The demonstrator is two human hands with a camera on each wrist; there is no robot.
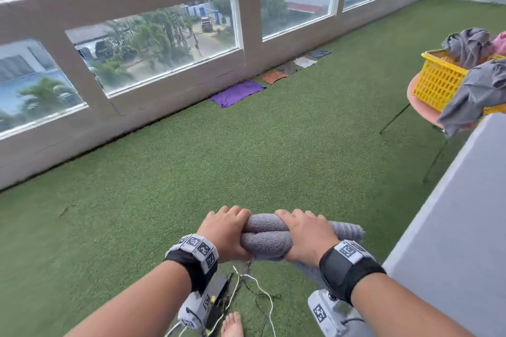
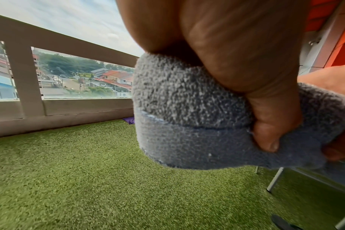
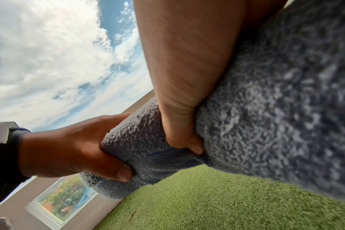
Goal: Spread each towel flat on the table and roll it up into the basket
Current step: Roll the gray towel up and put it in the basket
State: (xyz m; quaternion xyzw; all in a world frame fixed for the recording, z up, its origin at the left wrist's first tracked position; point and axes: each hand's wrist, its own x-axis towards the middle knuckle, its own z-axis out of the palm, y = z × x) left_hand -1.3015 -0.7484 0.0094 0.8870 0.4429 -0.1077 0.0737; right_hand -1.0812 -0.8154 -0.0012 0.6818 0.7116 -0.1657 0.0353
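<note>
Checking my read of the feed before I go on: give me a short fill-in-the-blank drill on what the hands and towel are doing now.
1. Both hands grip a rolled ____ towel.
2. The left hand and right hand hold it above the green ____.
3. The ____ basket holds crumpled cloths.

Missing words: grey; turf; yellow

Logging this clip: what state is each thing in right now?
Grey towel: rolled, held in the air.
Left hand: grips the roll's left end.
Right hand: grips the roll beside it.
Yellow basket: on a pink table, clothes draped over its rim.
</note>
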